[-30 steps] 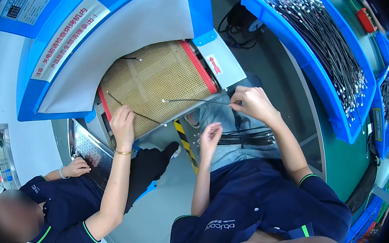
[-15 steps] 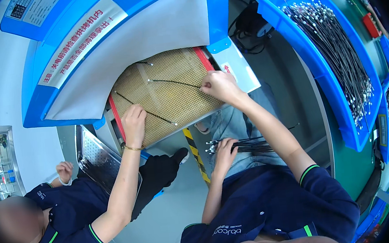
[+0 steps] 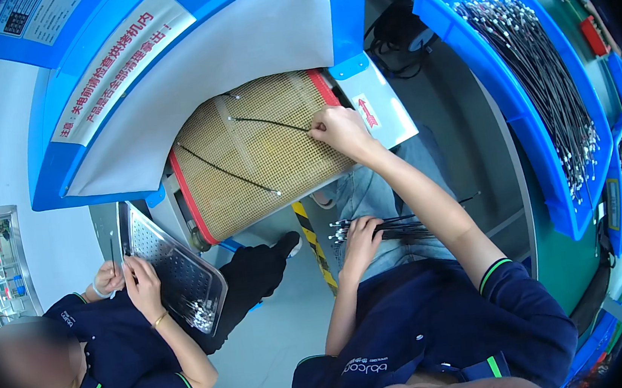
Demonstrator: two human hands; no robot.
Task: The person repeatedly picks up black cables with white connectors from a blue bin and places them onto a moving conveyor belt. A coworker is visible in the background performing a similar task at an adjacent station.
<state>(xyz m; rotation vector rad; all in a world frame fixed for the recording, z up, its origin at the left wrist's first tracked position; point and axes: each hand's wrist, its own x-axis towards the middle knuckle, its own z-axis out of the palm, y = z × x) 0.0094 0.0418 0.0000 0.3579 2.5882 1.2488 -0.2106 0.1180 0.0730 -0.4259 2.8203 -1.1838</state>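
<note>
My right hand (image 3: 341, 130) is closed over the right side of the tan mesh belt (image 3: 284, 159), pinching one end of a thin black cable (image 3: 269, 121). That cable's white-tipped far end lies on the mesh. A second black cable (image 3: 229, 169) with light ends rests slantwise on the belt, apart from my hand. Further back, the tip of another cable (image 3: 235, 96) shows by the white curtain. On my lap, my left hand (image 3: 362, 243) is closed around a bundle of black cables (image 3: 406, 229), their white ends sticking out to the left.
A blue machine (image 3: 48, 146) with a white curtain (image 3: 257, 40) arches over the belt. At right, a blue bin (image 3: 501, 91) full of cables stands on a green table (image 3: 550, 267). A co-worker (image 3: 132, 364) sits left beside a metal tray (image 3: 218, 279) holding cables.
The co-worker's hand has left the belt and drawn back to the tray. My right hand has shifted slightly left and up with its cable. My left hand stays on the bundle.
</note>
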